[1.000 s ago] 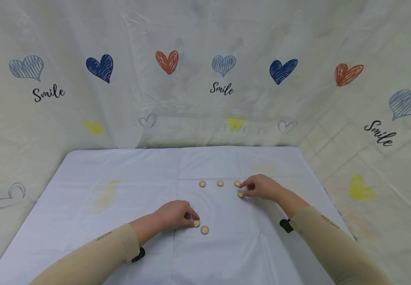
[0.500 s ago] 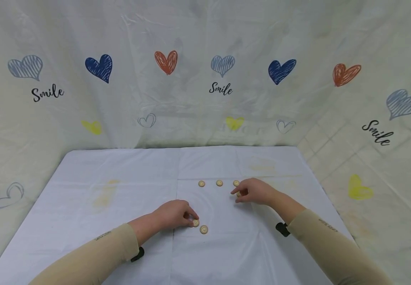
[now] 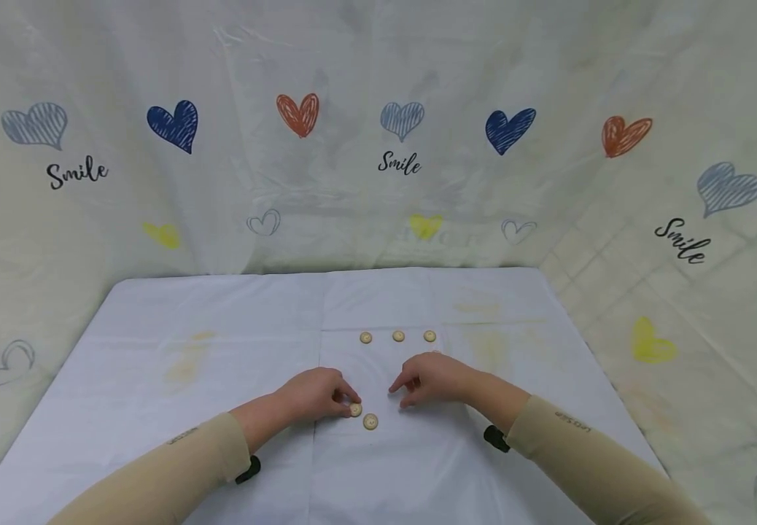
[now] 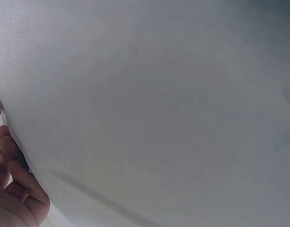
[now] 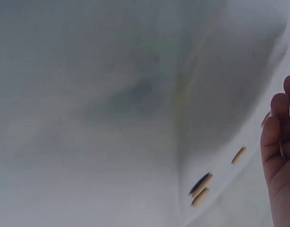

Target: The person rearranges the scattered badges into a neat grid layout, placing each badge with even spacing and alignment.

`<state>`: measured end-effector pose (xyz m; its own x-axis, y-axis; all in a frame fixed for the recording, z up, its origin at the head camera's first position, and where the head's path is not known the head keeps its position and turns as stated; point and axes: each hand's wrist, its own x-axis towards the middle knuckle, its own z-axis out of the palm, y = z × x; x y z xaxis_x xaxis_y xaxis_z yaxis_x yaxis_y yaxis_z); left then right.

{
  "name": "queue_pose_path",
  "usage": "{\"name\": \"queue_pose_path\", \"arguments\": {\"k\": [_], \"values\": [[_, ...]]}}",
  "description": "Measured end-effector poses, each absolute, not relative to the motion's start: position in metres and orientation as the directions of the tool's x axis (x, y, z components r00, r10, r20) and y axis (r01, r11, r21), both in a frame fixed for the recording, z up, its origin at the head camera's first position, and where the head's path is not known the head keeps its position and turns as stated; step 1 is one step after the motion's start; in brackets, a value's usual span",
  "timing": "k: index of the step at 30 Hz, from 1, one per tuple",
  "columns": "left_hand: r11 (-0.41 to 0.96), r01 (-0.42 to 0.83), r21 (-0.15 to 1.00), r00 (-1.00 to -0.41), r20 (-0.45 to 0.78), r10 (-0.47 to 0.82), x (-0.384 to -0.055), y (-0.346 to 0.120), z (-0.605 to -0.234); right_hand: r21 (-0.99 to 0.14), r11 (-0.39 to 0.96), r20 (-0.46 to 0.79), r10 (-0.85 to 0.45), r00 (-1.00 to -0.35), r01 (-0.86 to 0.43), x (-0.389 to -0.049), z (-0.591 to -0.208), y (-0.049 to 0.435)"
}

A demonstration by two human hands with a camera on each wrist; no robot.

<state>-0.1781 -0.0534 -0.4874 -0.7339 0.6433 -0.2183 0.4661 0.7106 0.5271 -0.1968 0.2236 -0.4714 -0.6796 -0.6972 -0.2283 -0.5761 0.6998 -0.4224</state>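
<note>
Right hand (image 3: pixel 436 379): has moved leftward and nearer the person since half a second ago, off the half-hidden button (image 3: pixel 436 353) that lay between its fingers then.
Right grip: thumb and index finger stand apart, the other fingers loosely bent, holding nothing that shows; the fingertips point toward the left hand.
Left hand (image 3: pixel 318 394): stays where it was, thumb and index finger pinching the left near button (image 3: pixel 355 410) by its edge; whether that button is raised off the cloth cannot be told.
Right near button (image 3: pixel 370 421): lies flat just beside the pinched one, a little nearer the person.
Far row: left row button (image 3: pixel 366 337), middle row button (image 3: pixel 398 336) and right row button (image 3: pixel 429 336) lie spaced apart in a nearly straight line.
Half-hidden button: sits just nearer than the right row button, mostly behind the right hand.
Cloth: white tablecloth (image 3: pixel 234 335), creased, with faint yellow stains.
Behind: pale backdrop (image 3: pixel 339 175) printed with hearts and "Smile".
Sleeves: beige on both arms.
</note>
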Motion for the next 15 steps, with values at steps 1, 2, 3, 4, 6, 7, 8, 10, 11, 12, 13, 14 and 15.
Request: {"name": "queue_pose_path", "arguments": {"k": [1, 2, 3, 4, 6, 7, 8, 10, 11, 12, 13, 14, 15], "values": [[0.712, 0.464, 0.527, -0.734, -0.221, 0.642, -0.178, -0.053, -0.488, -0.427, 0.685, -0.225, -0.713, -0.664, -0.590, -0.195, -0.472, 0.220], [0.714, 0.465, 0.524, -0.734, -0.223, 0.641, -0.179, -0.053, -0.488, -0.430, 0.673, -0.224, -0.725, -0.652, -0.602, -0.194, -0.472, 0.216], [0.712, 0.467, 0.524, -0.733, -0.221, 0.643, -0.179, -0.054, -0.488, -0.435, 0.662, -0.222, -0.736, -0.640, -0.611, -0.192, -0.471, 0.213], [0.710, 0.471, 0.524, -0.732, -0.218, 0.646, -0.179, -0.053, -0.488, -0.438, 0.650, -0.220, -0.748, -0.627, -0.621, -0.191, -0.471, 0.210], [0.703, 0.479, 0.526, -0.729, -0.209, 0.652, -0.179, -0.053, -0.488, -0.450, 0.629, -0.214, -0.765, -0.608, -0.633, -0.189, -0.471, 0.205], [0.701, 0.482, 0.526, -0.727, -0.206, 0.655, -0.179, -0.053, -0.488, -0.455, 0.626, -0.216, -0.768, -0.603, -0.634, -0.188, -0.471, 0.203], [0.698, 0.484, 0.528, -0.726, -0.203, 0.657, -0.179, -0.054, -0.487, -0.457, 0.621, -0.217, -0.772, -0.597, -0.637, -0.188, -0.472, 0.201], [0.695, 0.486, 0.530, -0.724, -0.202, 0.660, -0.179, -0.054, -0.487, -0.458, 0.615, -0.224, -0.778, -0.587, -0.641, -0.187, -0.474, 0.198], [0.695, 0.486, 0.529, -0.723, -0.203, 0.660, -0.179, -0.054, -0.488, -0.460, 0.613, -0.228, -0.781, -0.582, -0.643, -0.187, -0.475, 0.197], [0.696, 0.487, 0.527, -0.723, -0.204, 0.660, -0.179, -0.054, -0.488, -0.458, 0.614, -0.234, -0.781, -0.579, -0.643, -0.187, -0.477, 0.196], [0.699, 0.488, 0.523, -0.724, -0.205, 0.659, -0.180, -0.054, -0.489, -0.457, 0.610, -0.236, -0.785, -0.573, -0.647, -0.187, -0.478, 0.195], [0.699, 0.490, 0.521, -0.723, -0.205, 0.659, -0.180, -0.054, -0.490, -0.455, 0.608, -0.239, -0.788, -0.568, -0.651, -0.187, -0.479, 0.193], [0.698, 0.492, 0.520, -0.723, -0.202, 0.661, -0.180, -0.054, -0.490, -0.452, 0.605, -0.242, -0.790, -0.563, -0.656, -0.187, -0.479, 0.192]]}}
